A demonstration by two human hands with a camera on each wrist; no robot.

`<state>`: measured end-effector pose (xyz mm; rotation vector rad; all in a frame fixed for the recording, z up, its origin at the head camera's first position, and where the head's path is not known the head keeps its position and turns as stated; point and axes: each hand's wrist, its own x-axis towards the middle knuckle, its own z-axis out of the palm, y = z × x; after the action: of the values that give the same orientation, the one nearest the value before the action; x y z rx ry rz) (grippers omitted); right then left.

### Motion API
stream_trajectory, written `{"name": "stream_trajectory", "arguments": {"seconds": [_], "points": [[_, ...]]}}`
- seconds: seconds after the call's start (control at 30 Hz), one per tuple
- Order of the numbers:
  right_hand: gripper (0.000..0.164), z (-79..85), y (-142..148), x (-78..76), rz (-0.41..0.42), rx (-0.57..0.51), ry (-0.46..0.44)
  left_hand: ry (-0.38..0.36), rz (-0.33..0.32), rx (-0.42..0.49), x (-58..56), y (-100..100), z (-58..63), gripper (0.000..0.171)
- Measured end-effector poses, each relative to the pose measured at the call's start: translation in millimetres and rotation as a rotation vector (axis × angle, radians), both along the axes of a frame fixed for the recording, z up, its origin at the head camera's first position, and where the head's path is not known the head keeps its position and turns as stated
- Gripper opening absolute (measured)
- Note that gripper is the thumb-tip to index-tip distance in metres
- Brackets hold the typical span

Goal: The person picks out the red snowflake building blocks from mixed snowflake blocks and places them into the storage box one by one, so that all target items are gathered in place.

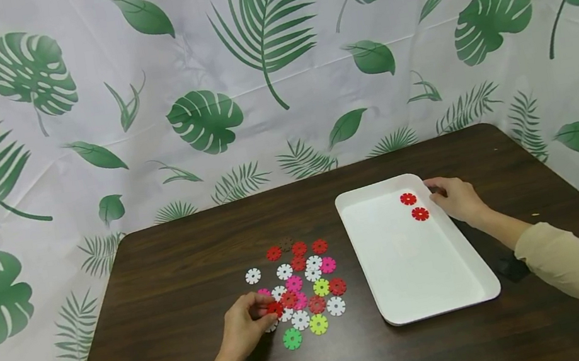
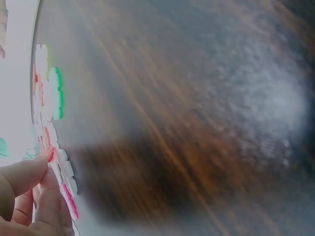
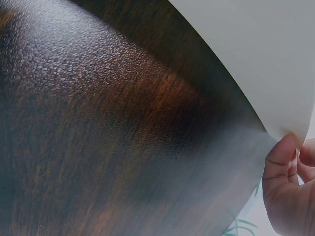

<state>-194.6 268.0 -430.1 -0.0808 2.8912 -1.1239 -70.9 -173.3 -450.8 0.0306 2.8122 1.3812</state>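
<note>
My left hand (image 1: 244,327) pinches a red notched disc (image 1: 275,310) between thumb and fingers, at the left edge of a loose cluster of discs. In the left wrist view the thumb and fingertips meet on the red disc (image 2: 51,154). White discs (image 1: 300,320), pink, yellow and red ones and one green disc (image 1: 292,338) lie around it, some overlapping. On the right, my right hand (image 1: 456,197) grips the far right edge of a white tray (image 1: 420,309). Two red discs (image 1: 419,213) lie inside the tray near that hand.
The dark wooden table (image 1: 187,255) bears both the cluster and the tray. A brown disc (image 1: 286,245) lies at the cluster's far edge, dim against the wood. Behind the table hangs a white cloth (image 1: 130,54) with green leaf prints.
</note>
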Motion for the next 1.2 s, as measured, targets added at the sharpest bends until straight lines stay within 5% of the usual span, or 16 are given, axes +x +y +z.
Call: {"name": "stream_trajectory", "arguments": {"seconds": [0.5, 0.97, 1.2], "points": [[0.042, 1.2, 0, 0.6, 0.003, -0.005, 0.010, -0.145, 0.032, 0.257, -17.9, 17, 17.4, 0.021], [0.043, -0.8, 1, -0.7, -0.002, -0.011, -0.009, -0.190, -0.080, 0.430, -39.8, 62, 34.0, 0.026], [0.043, -0.8, 0, -1.2, -0.014, -0.021, -0.019, -0.193, -0.149, 0.426, -51.3, 90, 40.4, 0.025]]}}
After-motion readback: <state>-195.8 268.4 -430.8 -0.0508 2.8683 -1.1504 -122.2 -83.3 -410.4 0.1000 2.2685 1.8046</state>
